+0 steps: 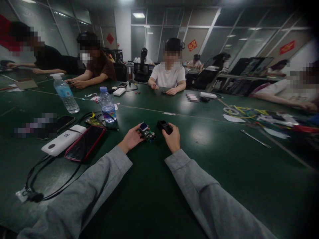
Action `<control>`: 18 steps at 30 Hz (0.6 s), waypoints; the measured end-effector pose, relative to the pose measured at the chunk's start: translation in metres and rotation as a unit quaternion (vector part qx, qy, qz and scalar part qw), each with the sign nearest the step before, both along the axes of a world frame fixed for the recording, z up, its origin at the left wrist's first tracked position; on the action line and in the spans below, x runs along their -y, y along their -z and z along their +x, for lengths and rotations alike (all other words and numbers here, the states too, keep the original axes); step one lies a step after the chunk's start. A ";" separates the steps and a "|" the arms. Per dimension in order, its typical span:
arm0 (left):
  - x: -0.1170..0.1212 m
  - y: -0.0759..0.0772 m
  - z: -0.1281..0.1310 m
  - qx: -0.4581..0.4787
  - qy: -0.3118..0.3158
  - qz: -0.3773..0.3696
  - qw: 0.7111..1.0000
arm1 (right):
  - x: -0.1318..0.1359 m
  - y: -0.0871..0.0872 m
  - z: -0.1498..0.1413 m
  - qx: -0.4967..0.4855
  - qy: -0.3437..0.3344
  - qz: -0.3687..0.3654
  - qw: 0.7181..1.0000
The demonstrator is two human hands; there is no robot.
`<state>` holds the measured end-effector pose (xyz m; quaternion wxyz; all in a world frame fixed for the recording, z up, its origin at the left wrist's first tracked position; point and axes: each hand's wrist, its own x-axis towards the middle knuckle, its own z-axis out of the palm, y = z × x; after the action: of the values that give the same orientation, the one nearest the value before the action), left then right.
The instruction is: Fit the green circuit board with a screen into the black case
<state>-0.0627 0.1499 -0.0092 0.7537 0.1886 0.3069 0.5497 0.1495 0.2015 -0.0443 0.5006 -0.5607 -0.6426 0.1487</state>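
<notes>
Fingers of my left hand point(131, 138) are closed on the edge of a small green circuit board point(149, 133), which carries a little display screen at its upper left. Across a narrow gap, my right hand point(172, 137) grips a black plastic case point(163, 126) between thumb and fingers. Both things are held just above the green tabletop, apart from each other. Whether the case is hollow is too dark to tell.
To the left lie a white power bank point(63, 141), a red-edged phone point(86, 142) and black cables. Two water bottles point(108, 108) point(66, 94) stand behind them. On the right are a wrench point(255, 138) and a heap of coloured wires point(264, 116). Several people sit around.
</notes>
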 end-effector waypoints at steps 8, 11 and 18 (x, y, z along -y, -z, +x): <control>-0.002 0.003 -0.001 0.002 -0.001 0.005 1.000 | 0.003 -0.002 -0.003 0.068 0.055 0.047 0.995; -0.002 0.002 0.000 0.005 -0.003 0.001 1.000 | 0.011 -0.010 -0.007 0.090 0.062 0.098 0.989; -0.001 0.001 0.001 0.000 -0.012 -0.003 1.000 | 0.035 -0.024 -0.020 0.149 -0.037 0.185 0.971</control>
<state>-0.0620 0.1508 -0.0099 0.7476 0.1828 0.3108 0.5577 0.1298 0.1669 -0.0207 0.4886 -0.4503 -0.7463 -0.0394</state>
